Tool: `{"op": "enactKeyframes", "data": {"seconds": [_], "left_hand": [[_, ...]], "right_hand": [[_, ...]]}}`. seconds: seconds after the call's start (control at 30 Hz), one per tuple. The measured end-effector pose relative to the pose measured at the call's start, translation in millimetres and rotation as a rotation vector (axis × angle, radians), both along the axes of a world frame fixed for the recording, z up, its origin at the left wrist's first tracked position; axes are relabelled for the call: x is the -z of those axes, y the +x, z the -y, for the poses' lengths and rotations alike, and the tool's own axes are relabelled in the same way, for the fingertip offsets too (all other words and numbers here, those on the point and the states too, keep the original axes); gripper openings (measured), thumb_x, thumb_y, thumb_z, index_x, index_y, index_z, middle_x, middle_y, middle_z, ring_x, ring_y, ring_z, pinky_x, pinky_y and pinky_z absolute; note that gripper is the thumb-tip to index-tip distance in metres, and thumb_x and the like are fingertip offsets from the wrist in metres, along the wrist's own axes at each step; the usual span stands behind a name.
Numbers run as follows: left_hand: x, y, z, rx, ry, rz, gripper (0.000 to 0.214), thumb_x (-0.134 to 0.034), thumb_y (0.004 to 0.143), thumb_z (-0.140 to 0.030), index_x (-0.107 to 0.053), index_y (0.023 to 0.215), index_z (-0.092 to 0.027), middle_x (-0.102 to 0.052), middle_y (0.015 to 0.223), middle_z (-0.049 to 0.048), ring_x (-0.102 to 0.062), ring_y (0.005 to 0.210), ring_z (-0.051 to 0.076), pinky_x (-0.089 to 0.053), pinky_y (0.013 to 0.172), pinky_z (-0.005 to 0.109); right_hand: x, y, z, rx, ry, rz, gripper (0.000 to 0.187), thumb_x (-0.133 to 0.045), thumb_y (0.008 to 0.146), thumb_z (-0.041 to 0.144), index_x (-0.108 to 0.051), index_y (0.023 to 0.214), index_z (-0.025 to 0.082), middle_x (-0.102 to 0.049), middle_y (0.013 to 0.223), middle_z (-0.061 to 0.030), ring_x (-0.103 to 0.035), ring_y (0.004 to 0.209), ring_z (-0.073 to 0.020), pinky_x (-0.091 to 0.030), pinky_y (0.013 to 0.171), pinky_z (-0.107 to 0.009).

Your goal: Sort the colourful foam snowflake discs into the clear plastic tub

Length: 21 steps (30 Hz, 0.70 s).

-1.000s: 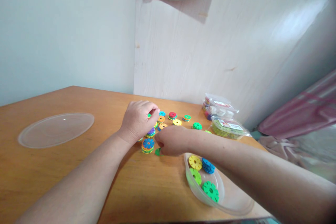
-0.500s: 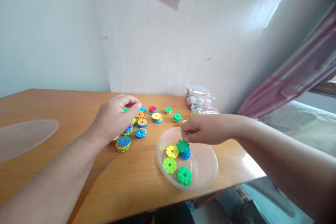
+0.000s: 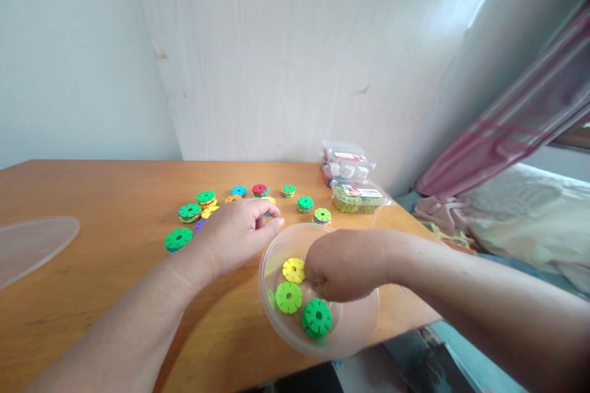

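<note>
From where I stand, the right hand (image 3: 338,265) is over the clear plastic bowl (image 3: 364,322), its fingers folded down toward the inside; the back of the hand hides the fingertips, so I can't tell whether they pinch anything. Beside it in the bowl lie a yellow disc (image 3: 288,271), a lime disc (image 3: 283,301) and a small pile of green discs (image 3: 311,323), all notched round the edge.

The left hand (image 3: 251,221) hangs near the bowl's rim, fingers loosely curled, thumb a little apart from the forefinger, and I see nothing between them. It partly covers the stacks of discs on the wooden counter (image 3: 115,196). A green-topped stack (image 3: 173,238) sits left of that wrist, a red-topped one (image 3: 260,188) farther back. Clear packages (image 3: 357,195) stand toward the wall, and a flat translucent lid (image 3: 37,245) lies far left.
</note>
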<state>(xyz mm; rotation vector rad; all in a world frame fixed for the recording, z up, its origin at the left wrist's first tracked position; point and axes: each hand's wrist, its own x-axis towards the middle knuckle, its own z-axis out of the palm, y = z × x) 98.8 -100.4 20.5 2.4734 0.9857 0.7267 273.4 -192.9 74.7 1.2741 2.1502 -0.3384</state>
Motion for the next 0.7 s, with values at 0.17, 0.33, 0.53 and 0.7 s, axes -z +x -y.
{"op": "enactKeyframes", "data": {"seconds": [0.17,0.33,0.53,0.7], "left_hand": [[2.2,-3.7,3.5,-0.021,-0.142,-0.014,0.030,-0.051,0.086,-0.046,-0.069,0.097,-0.025,-0.059,0.060,-0.0040,-0.055,0.056,0.015,-0.036,0.051,0.026],[4.7,-1.0,6.3,0.026,-0.213,0.008,0.031,-0.054,0.082,-0.038,-0.066,0.106,-0.024,-0.057,0.060,-0.0049,-0.055,0.055,0.015,-0.037,0.051,0.026],[7.4,0.8,6.3,0.066,-0.251,0.029,0.029,-0.054,0.080,-0.033,-0.063,0.105,-0.022,-0.055,0.062,-0.0055,-0.052,0.056,0.014,-0.037,0.052,0.025],[1.0,-1.2,9.2,0.074,-0.323,0.002,0.024,-0.050,0.080,-0.030,-0.064,0.098,-0.023,-0.049,0.058,-0.0063,-0.045,0.052,0.013,-0.033,0.050,0.024]], "right_hand": [[6.3,2.1,1.9,0.032,0.035,0.001,0.020,-0.061,0.085,0.029,-0.073,0.072,0.020,-0.068,0.065,-0.0071,-0.056,0.052,-0.0169,-0.038,0.049,-0.030],[10.6,-3.6,2.5,0.011,0.014,0.015,0.020,-0.061,0.085,0.030,-0.073,0.075,0.019,-0.070,0.070,-0.0079,-0.057,0.055,-0.0165,-0.039,0.051,-0.029],[4.8,3.3,4.9,0.056,0.063,-0.074,0.029,-0.050,0.089,0.030,-0.075,0.080,0.018,-0.071,0.074,-0.0070,-0.056,0.058,-0.0162,-0.033,0.050,-0.029],[-16.9,41.6,-1.7,0.232,0.324,-0.369,0.026,-0.048,0.088,0.028,-0.070,0.078,0.018,-0.066,0.070,-0.0022,-0.053,0.061,-0.0133,-0.034,0.056,-0.026]]}}
